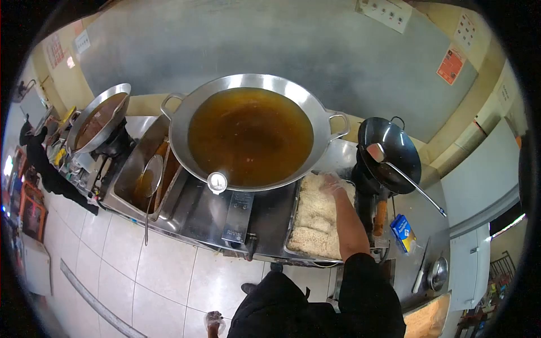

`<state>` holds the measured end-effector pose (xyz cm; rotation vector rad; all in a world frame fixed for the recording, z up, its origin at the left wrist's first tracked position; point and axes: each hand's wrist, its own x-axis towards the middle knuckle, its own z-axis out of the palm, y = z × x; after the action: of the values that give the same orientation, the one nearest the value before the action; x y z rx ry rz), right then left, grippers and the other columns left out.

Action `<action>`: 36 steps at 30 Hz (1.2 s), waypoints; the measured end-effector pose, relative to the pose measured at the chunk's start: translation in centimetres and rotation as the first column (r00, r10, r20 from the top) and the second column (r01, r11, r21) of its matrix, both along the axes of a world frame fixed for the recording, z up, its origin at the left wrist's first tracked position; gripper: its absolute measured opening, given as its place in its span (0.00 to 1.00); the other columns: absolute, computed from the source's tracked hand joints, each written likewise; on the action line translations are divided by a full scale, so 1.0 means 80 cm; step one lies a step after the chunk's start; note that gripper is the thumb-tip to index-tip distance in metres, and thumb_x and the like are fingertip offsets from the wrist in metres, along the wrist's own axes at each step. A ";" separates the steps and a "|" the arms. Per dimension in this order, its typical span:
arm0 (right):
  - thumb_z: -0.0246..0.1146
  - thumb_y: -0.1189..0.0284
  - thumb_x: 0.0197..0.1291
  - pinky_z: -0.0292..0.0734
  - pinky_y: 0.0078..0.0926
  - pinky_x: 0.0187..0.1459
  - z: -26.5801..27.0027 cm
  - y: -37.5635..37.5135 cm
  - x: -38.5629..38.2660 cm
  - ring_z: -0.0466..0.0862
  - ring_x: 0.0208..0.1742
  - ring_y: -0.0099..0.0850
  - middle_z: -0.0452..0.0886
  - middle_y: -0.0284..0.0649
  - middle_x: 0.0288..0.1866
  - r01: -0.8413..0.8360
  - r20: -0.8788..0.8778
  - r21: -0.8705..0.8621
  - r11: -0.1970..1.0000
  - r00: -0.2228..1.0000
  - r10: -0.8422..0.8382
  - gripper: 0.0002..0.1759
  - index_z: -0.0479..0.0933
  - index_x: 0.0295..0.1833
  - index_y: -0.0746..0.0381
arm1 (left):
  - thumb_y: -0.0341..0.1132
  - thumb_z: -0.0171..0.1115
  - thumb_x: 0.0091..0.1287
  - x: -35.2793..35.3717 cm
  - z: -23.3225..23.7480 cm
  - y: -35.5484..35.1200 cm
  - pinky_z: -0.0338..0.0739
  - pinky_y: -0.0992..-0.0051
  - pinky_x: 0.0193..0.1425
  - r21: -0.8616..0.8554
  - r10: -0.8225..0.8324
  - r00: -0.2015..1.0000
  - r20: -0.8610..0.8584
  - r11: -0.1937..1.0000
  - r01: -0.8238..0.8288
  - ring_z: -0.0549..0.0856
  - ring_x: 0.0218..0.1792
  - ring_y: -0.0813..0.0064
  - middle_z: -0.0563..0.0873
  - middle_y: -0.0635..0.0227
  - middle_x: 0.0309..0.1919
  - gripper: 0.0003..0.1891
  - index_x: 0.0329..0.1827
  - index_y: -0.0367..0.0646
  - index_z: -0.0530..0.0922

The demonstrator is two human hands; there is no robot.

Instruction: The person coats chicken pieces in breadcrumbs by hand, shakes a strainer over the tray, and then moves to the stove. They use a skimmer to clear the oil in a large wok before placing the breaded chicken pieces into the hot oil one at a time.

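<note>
My right hand [333, 183], in a thin clear plastic glove, reaches to the far end of a metal tray [291, 239] beside the stove. Its fingers are down on the pale, crumb-coated pieces [315, 217] that fill the tray, blurred where they meet the crumbs. Low at my side hangs my left hand [214, 320], also in a clear glove, with its fingers curled in and nothing showing in them. Just beyond the tray, a large steel wok [256, 81] holds brown oil [251, 135]. A round dial thermometer [217, 181] sits at its near rim.
A black wok [389, 141] with a long-handled ladle [408, 180] stands right. Nearby lie a blue-yellow box [403, 231] and a knife [421, 267]. Left are a strainer [151, 176] in an oil basin [121, 186], another wok [119, 93], and a person in black [48, 163].
</note>
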<state>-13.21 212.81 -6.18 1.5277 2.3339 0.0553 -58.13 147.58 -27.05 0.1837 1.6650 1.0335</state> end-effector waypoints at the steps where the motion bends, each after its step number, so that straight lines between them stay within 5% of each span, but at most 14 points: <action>1: 0.53 0.62 0.43 0.61 0.33 0.56 0.005 -0.004 -0.005 0.72 0.52 0.37 0.74 0.47 0.47 0.084 -0.042 0.030 0.996 0.996 -0.083 0.27 0.68 0.52 0.60 | 0.33 0.50 0.55 0.011 0.003 -0.009 0.76 0.69 0.32 0.012 -0.068 0.988 -0.138 0.997 0.071 0.80 0.31 0.66 0.80 0.62 0.27 0.07 0.30 0.39 0.75; 4: 0.46 0.62 0.55 0.67 0.31 0.44 -0.002 0.008 0.003 0.74 0.44 0.34 0.76 0.41 0.42 -0.018 -0.045 0.117 0.993 0.999 0.023 0.17 0.75 0.39 0.61 | 0.34 0.56 0.47 0.023 -0.028 -0.045 0.76 0.70 0.30 0.081 -0.272 0.849 -0.454 0.936 0.344 0.80 0.25 0.67 0.82 0.64 0.25 0.06 0.24 0.42 0.77; 6: 0.48 0.61 0.52 0.65 0.31 0.48 -0.001 0.017 0.004 0.72 0.47 0.35 0.74 0.42 0.45 -0.047 -0.052 0.123 0.991 0.997 0.054 0.17 0.74 0.42 0.60 | 0.41 0.58 0.45 0.042 0.061 0.009 0.75 0.70 0.33 -0.715 -0.931 -0.044 -0.363 0.248 0.653 0.80 0.28 0.68 0.81 0.62 0.24 0.11 0.20 0.42 0.78; 7: 0.49 0.61 0.51 0.64 0.31 0.50 0.005 0.018 0.003 0.72 0.48 0.35 0.74 0.42 0.47 -0.047 -0.073 0.099 0.994 0.996 0.055 0.18 0.73 0.44 0.60 | 0.41 0.55 0.47 0.018 -0.015 -0.034 0.74 0.74 0.33 -0.516 -0.832 0.110 -0.544 0.435 0.738 0.80 0.28 0.68 0.81 0.61 0.24 0.11 0.23 0.42 0.79; 10: 0.53 0.61 0.48 0.61 0.30 0.55 0.033 0.005 -0.007 0.70 0.53 0.36 0.72 0.44 0.51 -0.006 -0.199 -0.051 0.999 0.980 -0.004 0.21 0.71 0.49 0.59 | 0.38 0.55 0.49 0.060 0.057 0.028 0.74 0.77 0.30 -0.585 -0.701 0.623 -0.347 0.681 0.441 0.80 0.26 0.70 0.81 0.62 0.24 0.10 0.23 0.41 0.78; 12: 0.55 0.61 0.46 0.59 0.30 0.59 0.040 -0.011 -0.011 0.69 0.55 0.37 0.71 0.45 0.53 0.016 -0.284 -0.123 0.992 0.957 -0.050 0.25 0.69 0.52 0.58 | 0.36 0.55 0.50 0.080 0.117 0.069 0.73 0.78 0.29 -0.553 -0.488 0.815 -0.313 0.791 0.261 0.80 0.24 0.71 0.81 0.62 0.24 0.09 0.23 0.40 0.78; 15: 0.58 0.64 0.45 0.60 0.28 0.59 0.005 -0.020 0.002 0.69 0.54 0.35 0.70 0.43 0.53 0.028 -0.381 -0.108 0.994 0.922 -0.067 0.23 0.69 0.50 0.59 | 0.36 0.57 0.58 0.049 0.021 0.043 0.74 0.73 0.24 0.074 -0.228 0.940 -0.253 0.965 0.253 0.80 0.22 0.71 0.80 0.64 0.24 0.10 0.34 0.38 0.74; 16: 0.59 0.65 0.44 0.60 0.27 0.59 0.003 -0.023 0.004 0.69 0.53 0.35 0.70 0.43 0.53 0.028 -0.386 -0.127 0.992 0.919 -0.075 0.24 0.69 0.50 0.60 | 0.35 0.57 0.57 0.057 0.032 0.063 0.74 0.74 0.24 -0.123 0.050 0.997 -0.054 0.991 -0.056 0.80 0.22 0.72 0.79 0.64 0.24 0.10 0.34 0.37 0.73; 19: 0.59 0.61 0.44 0.66 0.28 0.53 0.012 -0.035 0.029 0.71 0.53 0.40 0.72 0.47 0.49 -0.053 -0.399 0.011 0.999 0.916 0.053 0.28 0.68 0.52 0.63 | 0.34 0.58 0.57 0.049 0.022 0.082 0.75 0.75 0.26 0.020 0.089 0.996 -0.021 0.996 -0.088 0.79 0.23 0.72 0.79 0.63 0.26 0.10 0.36 0.39 0.71; 22: 0.61 0.63 0.42 0.66 0.30 0.53 0.157 -0.104 0.001 0.71 0.52 0.39 0.72 0.46 0.49 0.020 -0.599 -0.299 0.954 0.774 -0.204 0.28 0.68 0.51 0.64 | 0.34 0.58 0.57 0.045 0.026 0.097 0.76 0.74 0.27 0.140 0.154 0.985 0.081 0.977 -0.164 0.79 0.25 0.72 0.79 0.62 0.27 0.10 0.38 0.38 0.70; 25: 0.61 0.64 0.42 0.64 0.30 0.54 0.157 -0.116 0.006 0.70 0.54 0.40 0.72 0.47 0.50 -0.019 -0.407 -0.473 0.881 0.891 -0.199 0.28 0.68 0.51 0.63 | 0.33 0.58 0.57 0.051 0.021 0.106 0.76 0.74 0.27 0.178 0.133 0.987 0.087 0.973 -0.147 0.80 0.27 0.71 0.79 0.61 0.29 0.12 0.39 0.38 0.69; 29: 0.56 0.64 0.48 0.64 0.32 0.54 0.009 -0.085 0.049 0.71 0.53 0.38 0.72 0.47 0.49 0.028 -0.559 -0.132 0.991 0.823 -0.098 0.22 0.69 0.48 0.64 | 0.34 0.58 0.56 0.045 -0.025 0.096 0.76 0.73 0.26 0.172 -0.290 0.897 -0.335 0.917 0.360 0.80 0.26 0.70 0.80 0.60 0.27 0.11 0.37 0.37 0.71; 32: 0.53 0.64 0.52 0.70 0.34 0.46 0.009 -0.068 0.021 0.76 0.46 0.39 0.76 0.48 0.42 0.059 -0.617 -0.157 0.986 0.773 -0.145 0.19 0.70 0.46 0.66 | 0.34 0.58 0.56 0.078 0.085 0.123 0.75 0.72 0.26 -0.075 -0.213 0.942 -0.260 0.977 0.200 0.80 0.23 0.69 0.80 0.60 0.26 0.11 0.37 0.36 0.72; 36: 0.56 0.63 0.51 0.72 0.33 0.36 0.026 -0.067 -0.016 0.76 0.36 0.38 0.76 0.48 0.34 0.075 -0.512 -0.221 0.972 0.840 -0.181 0.18 0.72 0.41 0.67 | 0.42 0.54 0.50 0.074 0.075 0.108 0.72 0.74 0.28 -0.093 -0.255 0.919 -0.300 0.967 0.238 0.80 0.26 0.68 0.81 0.59 0.24 0.13 0.25 0.39 0.78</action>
<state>-14.51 207.41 -4.09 1.7612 2.5225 -0.6959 -52.17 156.24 -21.06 0.5302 1.8923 0.7947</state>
